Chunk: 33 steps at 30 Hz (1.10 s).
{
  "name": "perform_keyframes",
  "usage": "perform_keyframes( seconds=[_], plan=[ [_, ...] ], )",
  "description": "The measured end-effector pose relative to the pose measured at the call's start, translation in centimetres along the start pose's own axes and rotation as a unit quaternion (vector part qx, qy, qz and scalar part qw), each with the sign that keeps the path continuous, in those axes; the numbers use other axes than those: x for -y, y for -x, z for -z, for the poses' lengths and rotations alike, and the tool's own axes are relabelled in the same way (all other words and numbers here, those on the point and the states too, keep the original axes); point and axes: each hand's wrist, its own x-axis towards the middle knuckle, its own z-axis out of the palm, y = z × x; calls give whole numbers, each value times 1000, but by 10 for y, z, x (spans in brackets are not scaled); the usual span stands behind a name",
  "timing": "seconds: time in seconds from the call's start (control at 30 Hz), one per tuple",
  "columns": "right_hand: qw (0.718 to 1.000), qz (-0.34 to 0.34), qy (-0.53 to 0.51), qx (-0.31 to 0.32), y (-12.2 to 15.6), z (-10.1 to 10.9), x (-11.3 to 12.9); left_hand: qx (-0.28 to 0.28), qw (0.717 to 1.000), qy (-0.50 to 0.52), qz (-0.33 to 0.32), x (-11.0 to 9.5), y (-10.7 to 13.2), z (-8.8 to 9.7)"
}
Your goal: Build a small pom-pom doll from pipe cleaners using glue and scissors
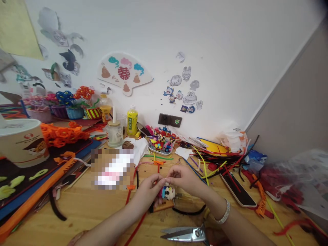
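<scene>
My left hand [151, 188] and my right hand [182, 177] meet over the table, thumbs and fingers pinched together at the tips. Whatever lies between the fingertips is tiny and mostly hidden; a whitish bit shows just below them. Directly under the fingers is a small colourful figure [169, 193] with white, black, blue and yellow parts. Whether my left hand touches it I cannot tell. Below the figure lies a small orange-brown block [164, 206]. Metal scissors [183, 234] rest nearer to me, their blades pointing left. A black fuzzy stem [189, 212] curves between the block and my right forearm.
A tray [161, 151] of small colourful figures stands near the wall. Fuzzy stems [222, 160] pile up at the right, beside a dark phone-like slab [238, 189]. At the left are a paper cup [36, 150], orange flowers [65, 135], a glass jar [114, 135] and a yellow bottle [132, 121].
</scene>
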Motion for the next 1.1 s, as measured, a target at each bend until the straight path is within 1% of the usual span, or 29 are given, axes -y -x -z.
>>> perform_keyframes(
  seconds=[0.1, 0.23, 0.3, 0.4, 0.47, 0.53, 0.6, 0.7, 0.8, 0.9, 0.97, 1.1],
  plan=[
    [999, 18, -28, -39, -2, 9, 0, -6, 999, 42, 1, 0, -2, 1],
    [984, 13, -140, -113, 3, 22, -8, 2, 988, 150, 39, -4, 1, 1],
    [973, 8, -169, -156, 9, 24, -14, 8, 979, 198, 53, -7, 4, 1],
    [960, -7, -201, -195, 21, 21, -23, 22, 966, 248, 71, -10, 8, 2],
    [952, -14, -209, -222, 27, 17, -26, 43, 959, 268, 83, -10, 9, 2],
    [948, -10, -188, -256, 31, 14, -26, 61, 956, 274, 90, -9, 9, 3],
    [945, -2, -162, -283, 32, 13, -24, 61, 957, 271, 85, -10, 10, 2],
    [942, -1, -164, -294, 33, 11, -19, 56, 958, 271, 70, -12, 11, 1],
    [937, -8, -191, -291, 35, 6, -15, 71, 956, 277, 69, -12, 11, 1],
    [937, -19, -218, -272, 36, -2, -11, 87, 955, 278, 57, -5, 8, 2],
    [939, -18, -216, -268, 37, -8, -9, 92, 957, 273, 39, 1, 4, 3],
    [934, -27, -196, -297, 37, -17, -8, 82, 965, 249, 14, 10, -2, 3]
  ],
)
